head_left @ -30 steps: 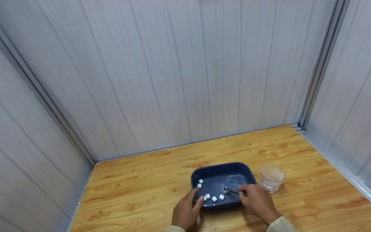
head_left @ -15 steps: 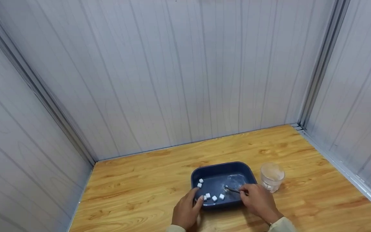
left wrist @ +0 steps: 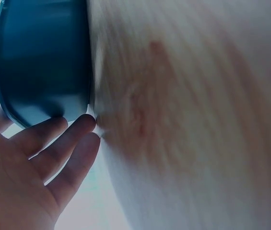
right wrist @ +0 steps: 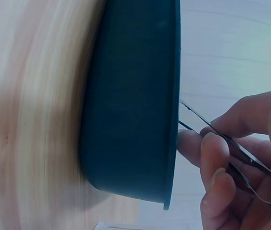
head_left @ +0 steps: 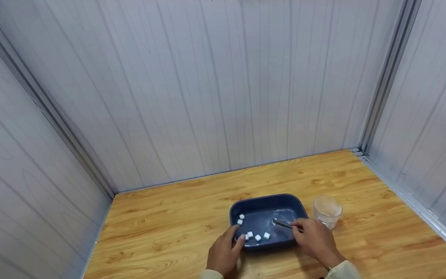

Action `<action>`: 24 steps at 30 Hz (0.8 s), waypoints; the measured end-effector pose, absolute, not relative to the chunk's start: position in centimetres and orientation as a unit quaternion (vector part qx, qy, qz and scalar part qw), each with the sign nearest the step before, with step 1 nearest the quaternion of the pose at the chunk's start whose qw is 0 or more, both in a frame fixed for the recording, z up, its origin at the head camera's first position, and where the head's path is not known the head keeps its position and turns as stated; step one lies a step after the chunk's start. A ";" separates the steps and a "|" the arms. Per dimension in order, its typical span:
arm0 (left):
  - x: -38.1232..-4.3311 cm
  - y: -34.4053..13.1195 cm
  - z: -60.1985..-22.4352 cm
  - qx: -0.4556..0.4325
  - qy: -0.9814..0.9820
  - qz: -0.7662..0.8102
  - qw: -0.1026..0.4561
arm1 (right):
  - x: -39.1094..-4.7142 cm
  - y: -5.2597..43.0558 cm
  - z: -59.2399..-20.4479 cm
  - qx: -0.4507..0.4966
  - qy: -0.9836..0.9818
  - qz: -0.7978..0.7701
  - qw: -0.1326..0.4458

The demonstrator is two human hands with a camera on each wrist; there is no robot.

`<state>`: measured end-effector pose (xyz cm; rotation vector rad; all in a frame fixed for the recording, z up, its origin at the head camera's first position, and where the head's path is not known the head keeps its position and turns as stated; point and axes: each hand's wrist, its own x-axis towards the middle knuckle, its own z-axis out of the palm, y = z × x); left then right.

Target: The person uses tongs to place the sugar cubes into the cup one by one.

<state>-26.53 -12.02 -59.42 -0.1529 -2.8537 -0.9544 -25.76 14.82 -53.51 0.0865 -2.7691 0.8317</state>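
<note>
My left hand [head_left: 223, 252] holds the near-left corner of a dark blue tray [head_left: 259, 223], thumb over the rim. In the left wrist view, its fingers [left wrist: 73, 167] rest along the tray's outer wall [left wrist: 44, 57]. Small metal tongs [head_left: 284, 224] with a U-shaped bend are gripped in my right hand [head_left: 316, 238]. Their tips reach down into the tray, near a whitish smear [head_left: 285, 215] on its floor; a bit of white shows at the tips. In the right wrist view, the tray wall hides the tips of the tongs [right wrist: 241, 153]. Several small white cubes [head_left: 266, 235] lie along the tray's near and left sides.
A clear drinking glass [head_left: 327, 209] stands just right of the tray, close to my right hand. The wood-grain table [head_left: 161, 224] ends at pale panel walls [head_left: 215, 97] behind and on both sides.
The right hand and tongs have shifted slightly to the right, and the tips sit a little farther from me in the tray. The left hand stays put.
</note>
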 end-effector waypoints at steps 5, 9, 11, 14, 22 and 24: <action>-26.5 -12.0 -59.5 -0.068 -0.944 -0.310 0.092 | -25.6 15.2 -53.3 0.030 -0.947 0.288 0.137; -26.4 -12.1 -59.7 -0.082 -0.942 -0.303 0.114 | -25.5 15.5 -53.2 0.030 -0.946 0.289 0.143; -26.4 -12.1 -59.7 -0.082 -0.942 -0.303 0.115 | -25.4 15.7 -53.2 0.029 -0.945 0.291 0.147; -26.5 -12.1 -59.7 -0.078 -0.943 -0.306 0.108 | -25.3 15.9 -53.1 0.029 -0.943 0.292 0.156; -26.4 -12.2 -59.7 -0.075 -0.941 -0.314 0.106 | -25.1 16.4 -53.1 0.025 -0.945 0.286 0.155; -26.4 -12.1 -59.7 -0.079 -0.939 -0.315 0.110 | -25.1 16.5 -53.0 0.024 -0.945 0.286 0.154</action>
